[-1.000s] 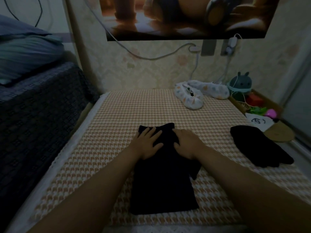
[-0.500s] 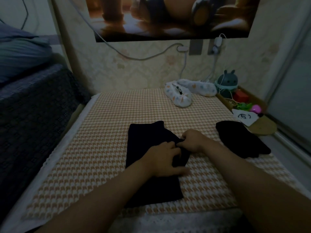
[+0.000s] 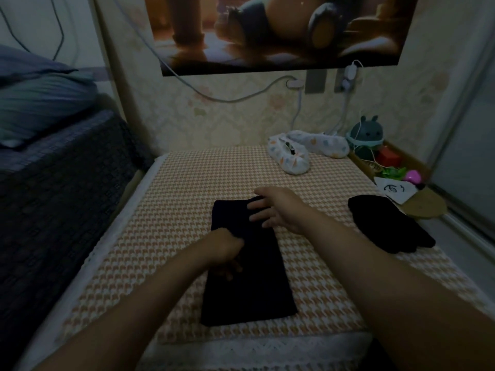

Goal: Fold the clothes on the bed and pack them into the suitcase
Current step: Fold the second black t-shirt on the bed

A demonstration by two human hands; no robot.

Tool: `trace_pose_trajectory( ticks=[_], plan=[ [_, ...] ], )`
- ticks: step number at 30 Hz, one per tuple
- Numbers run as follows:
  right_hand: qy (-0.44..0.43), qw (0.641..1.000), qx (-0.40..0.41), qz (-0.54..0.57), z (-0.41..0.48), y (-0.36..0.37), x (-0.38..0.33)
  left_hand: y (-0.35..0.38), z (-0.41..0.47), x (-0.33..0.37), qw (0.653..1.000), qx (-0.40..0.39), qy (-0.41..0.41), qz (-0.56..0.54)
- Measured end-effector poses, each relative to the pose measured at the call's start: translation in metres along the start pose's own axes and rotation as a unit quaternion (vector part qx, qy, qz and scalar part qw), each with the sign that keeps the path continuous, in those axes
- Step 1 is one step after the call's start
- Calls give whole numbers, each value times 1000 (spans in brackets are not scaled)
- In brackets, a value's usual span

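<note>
Head view: folded black garment (image 3: 254,285) is laid lengthwise on the houndstooth bed cover (image 3: 160,223). The right hand (image 3: 281,210) is held over its far end, fingers spread. The left hand (image 3: 227,250) is bent down onto its middle; whether cloth is pinched cannot be told. A second black garment (image 3: 385,226) is seen at the right edge.

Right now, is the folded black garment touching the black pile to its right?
Apart. Head view shows a strip of checked bed cover between the folded black garment and the black pile.
</note>
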State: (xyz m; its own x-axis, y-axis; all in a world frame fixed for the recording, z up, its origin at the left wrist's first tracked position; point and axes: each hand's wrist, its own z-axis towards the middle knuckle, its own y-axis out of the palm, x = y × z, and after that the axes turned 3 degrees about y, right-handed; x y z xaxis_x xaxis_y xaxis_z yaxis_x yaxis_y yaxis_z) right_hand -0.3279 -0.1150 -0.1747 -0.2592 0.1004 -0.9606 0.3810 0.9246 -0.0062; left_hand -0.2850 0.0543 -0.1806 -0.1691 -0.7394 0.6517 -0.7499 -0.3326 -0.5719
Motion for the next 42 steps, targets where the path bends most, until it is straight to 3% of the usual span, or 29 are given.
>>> trace_pose_trajectory(
  ticks=[2, 3, 5, 7, 8, 10, 12, 14, 19, 22, 25, 27, 31, 37, 42],
  plan=[
    [-75, 980, 79, -165, 10, 8, 13, -18, -6, -11, 990, -67, -27, 120],
    [-123, 949, 99, -274, 15, 9, 22, -25, -6, -13, 987, -56, -12, 148],
    [-186, 869, 58, -456, 22, 11, 39, -32, 3, -15, 979, 82, 74, 169],
    [-178, 789, 11, -587, 26, 12, 54, -30, 20, -18, 922, 288, 193, 171],
    [-165, 757, 3, -632, 27, 13, 61, -26, 28, -20, 887, 340, 255, 181],
    [-143, 723, 0, -676, 28, 13, 69, -14, 48, -32, 856, 286, 323, 285],
    [-130, 718, -2, -683, 25, 14, 74, -2, 65, -50, 868, 160, 279, 379],
    [-123, 719, -3, -684, 22, 14, 76, 3, 72, -62, 887, 92, 215, 398],
    [-190, 676, -31, -711, 3, 13, 70, 7, 53, -69, 867, 107, 213, 438],
    [-216, 694, -73, -683, -15, 19, 71, 9, 33, -75, 859, 87, 245, 441],
    [-189, 725, -90, -656, -35, 25, 78, 13, 13, -84, 867, 69, 267, 416],
    [-185, 721, -105, -659, -50, 27, 83, 14, 0, -90, 868, 60, 274, 409],
    [-193, 695, -151, -676, -79, 20, 84, 9, -25, -99, 860, 5, 295, 416],
    [-202, 653, -162, -712, -94, 11, 86, 19, -50, -106, 793, 43, 344, 501],
    [-193, 603, -147, -760, -93, 10, 86, 28, -48, -109, 817, 69, 350, 454]
  ],
)
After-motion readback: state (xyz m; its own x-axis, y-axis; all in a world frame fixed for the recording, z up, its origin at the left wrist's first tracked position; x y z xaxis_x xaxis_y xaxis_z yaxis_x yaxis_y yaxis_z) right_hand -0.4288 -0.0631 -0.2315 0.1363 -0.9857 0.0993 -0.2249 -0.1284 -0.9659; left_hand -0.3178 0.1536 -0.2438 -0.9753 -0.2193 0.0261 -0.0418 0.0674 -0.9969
